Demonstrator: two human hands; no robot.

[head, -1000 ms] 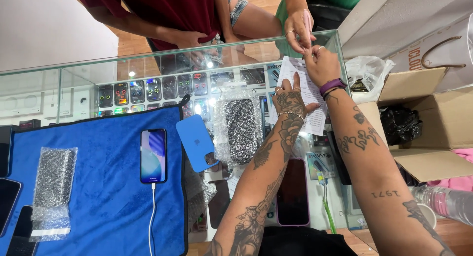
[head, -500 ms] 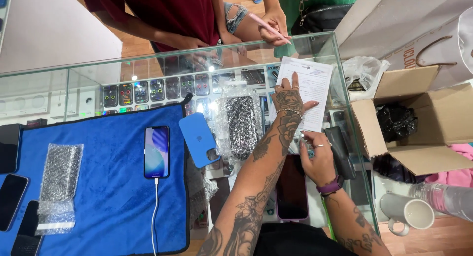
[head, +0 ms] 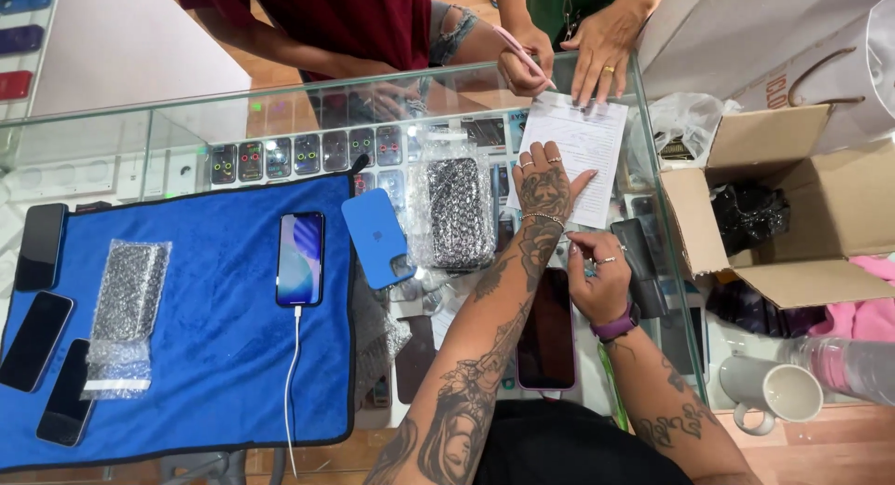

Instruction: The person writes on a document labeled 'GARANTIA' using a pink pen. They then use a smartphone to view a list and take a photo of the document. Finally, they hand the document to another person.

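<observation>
A white paper form (head: 580, 149) lies flat on the far right part of the glass counter (head: 112, 149), and your left hand (head: 545, 188) rests on its near edge, palm down, fingers spread and flat, apparently to keep the sheet from sliding. At the far edge of the same sheet, another person's hand (head: 524, 63) pinches a pink pen (head: 522, 52) with its tip at the paper, while that person's other hand (head: 601, 51) presses fingertips on the top edge, so the form is steadied from both sides. Your right hand (head: 597, 275) sits nearer you on the glass, fingers loosely curled; whether it grips anything, the view does not show. Just left of the form stands a bubble-wrapped dark item (head: 459, 210), then a blue phone case (head: 378, 238). Further left, a blue cloth mat (head: 186, 326) cushions a phone (head: 300, 258) plugged into a white cable (head: 293, 382). An open cardboard box (head: 792, 205) sits to the right.
</observation>
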